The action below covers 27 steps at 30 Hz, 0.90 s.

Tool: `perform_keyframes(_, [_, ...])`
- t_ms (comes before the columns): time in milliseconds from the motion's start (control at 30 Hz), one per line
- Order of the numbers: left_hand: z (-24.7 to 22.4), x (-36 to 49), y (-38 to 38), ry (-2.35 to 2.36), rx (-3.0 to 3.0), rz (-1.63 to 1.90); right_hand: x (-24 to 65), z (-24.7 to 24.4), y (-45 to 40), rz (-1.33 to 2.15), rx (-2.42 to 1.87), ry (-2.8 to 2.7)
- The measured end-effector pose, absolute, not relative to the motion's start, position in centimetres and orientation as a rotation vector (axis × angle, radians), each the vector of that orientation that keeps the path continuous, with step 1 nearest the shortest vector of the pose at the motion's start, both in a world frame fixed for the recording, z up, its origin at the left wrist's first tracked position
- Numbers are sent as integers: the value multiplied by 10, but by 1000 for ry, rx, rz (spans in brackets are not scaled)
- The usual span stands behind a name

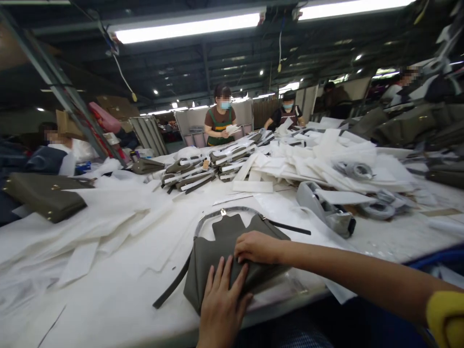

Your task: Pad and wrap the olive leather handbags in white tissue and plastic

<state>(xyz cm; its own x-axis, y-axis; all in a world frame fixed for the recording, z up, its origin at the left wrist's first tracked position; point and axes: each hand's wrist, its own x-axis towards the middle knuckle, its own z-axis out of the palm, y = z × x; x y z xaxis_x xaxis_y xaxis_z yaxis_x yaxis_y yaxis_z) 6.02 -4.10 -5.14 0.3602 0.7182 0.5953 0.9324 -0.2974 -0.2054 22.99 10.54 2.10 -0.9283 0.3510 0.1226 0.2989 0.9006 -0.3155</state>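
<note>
A dark olive bag [206, 256] lies flat on the white table [123, 299] near the front edge. Its strap [174, 285] loops out above and to the left, with a small metal buckle at the top. My left hand [223, 299] rests on the lower part of the bag, fingers spread. Just above it, my right hand [255, 247] presses on the bag's middle with curled fingers; what they grip, if anything, is hidden.
White paper sheets [326, 159] pile up behind, beside wrapped straps [195, 171]. A grey tape dispenser [326, 210] stands right of the bag. Another olive bag [47, 193] lies at left. Two people [219, 118] work across the table.
</note>
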Motion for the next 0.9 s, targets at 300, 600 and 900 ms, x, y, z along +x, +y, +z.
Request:
perform_keyframes(300, [-68,63,-38,-1545,-2099,-675,258,47,216,222,-1131,-2619])
perform_keyframes(600, [-57,58,-37,-1425,-2071,-613,288,25,316,-150,-1577,-2375])
perform_keyframes(900, [-63,63,-39,-1545,-2095,-712,113,16,270,100,-277,-2930])
